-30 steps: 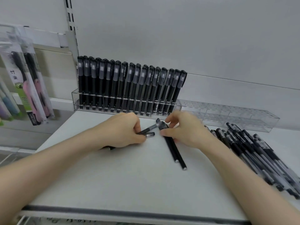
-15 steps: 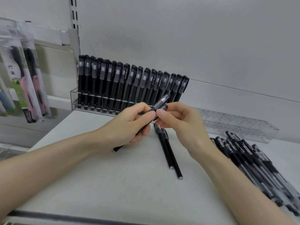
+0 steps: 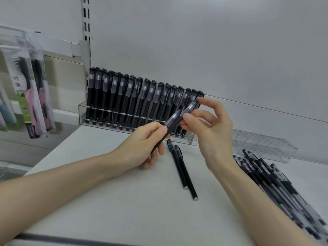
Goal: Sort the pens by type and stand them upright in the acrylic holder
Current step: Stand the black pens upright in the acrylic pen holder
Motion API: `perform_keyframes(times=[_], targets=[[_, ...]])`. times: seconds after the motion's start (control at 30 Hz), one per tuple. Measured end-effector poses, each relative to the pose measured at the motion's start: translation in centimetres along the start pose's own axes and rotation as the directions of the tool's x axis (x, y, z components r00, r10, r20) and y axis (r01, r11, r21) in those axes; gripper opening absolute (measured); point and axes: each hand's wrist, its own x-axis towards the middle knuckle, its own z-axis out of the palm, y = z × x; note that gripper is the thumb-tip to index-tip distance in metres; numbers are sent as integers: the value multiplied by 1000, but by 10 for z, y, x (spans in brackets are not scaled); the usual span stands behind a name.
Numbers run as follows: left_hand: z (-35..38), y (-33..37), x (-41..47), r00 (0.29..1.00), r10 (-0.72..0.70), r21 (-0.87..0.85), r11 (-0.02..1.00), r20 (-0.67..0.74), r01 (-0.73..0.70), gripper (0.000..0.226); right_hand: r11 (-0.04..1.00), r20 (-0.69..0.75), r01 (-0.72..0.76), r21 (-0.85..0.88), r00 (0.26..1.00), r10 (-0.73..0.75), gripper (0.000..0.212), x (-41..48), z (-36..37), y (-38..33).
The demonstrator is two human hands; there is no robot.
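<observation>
A clear acrylic holder [image 3: 83,112] at the back of the white shelf carries a long row of upright black pens [image 3: 127,100]. My left hand [image 3: 142,144] grips two black pens with frosted caps [image 3: 174,119] by their barrels, tilted up to the right. My right hand [image 3: 207,125] pinches the cap end of those same pens, just in front of the holder's right end. Two more black pens [image 3: 182,171] lie side by side on the shelf below my hands. A pile of clear-barrelled black pens [image 3: 276,183] lies at the right.
A second acrylic holder [image 3: 262,146] with no pens in it stands at the back right. Packaged brushes [image 3: 35,96] hang at the left. The shelf's front edge [image 3: 71,239] runs along the bottom, and a grey back wall rises behind.
Both hands rose from the shelf with the two pens and carried them up and right to the holder's right end. The two loose pens stayed on the shelf.
</observation>
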Motion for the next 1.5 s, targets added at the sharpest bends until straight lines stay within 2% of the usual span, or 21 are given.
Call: perform_keyframes(times=[0.07, 0.17, 0.27, 0.53, 0.77, 0.97, 1.2, 1.5], targets=[[-3, -1, 3, 995, 11, 20, 1000, -103, -9, 26, 997, -58, 64, -39, 996, -66, 35, 8, 0, -7], [-6, -6, 6, 975, -15, -33, 999, -220, 8, 26, 962, -98, 189, -198, 973, -211, 36, 23, -1, -13], [-6, -10, 9, 969, -22, -60, 998, -244, 8, 24, 910, -85, 264, -320, 948, -305, 38, 37, 2, -10], [-7, -10, 8, 965, 31, -44, 998, -260, -44, 25, 846, -11, 336, -413, 928, -373, 37, 53, 10, 4], [-6, -10, 9, 964, 4, -95, 995, -264, -30, 10, 811, 63, 271, -519, 958, -280, 28, 55, 12, 22], [-7, -10, 9, 968, 52, -82, 994, -245, -74, 15, 788, 94, 220, -575, 974, -204, 28, 63, 9, 14], [-5, -7, 7, 973, 33, -137, 988, -228, -66, 9, 760, 116, 223, -610, 974, -193, 27, 65, 8, 14], [-6, -9, 8, 969, 39, -113, 991, -245, -68, 8, 730, 172, 239, -641, 971, -168, 24, 67, 9, 5]])
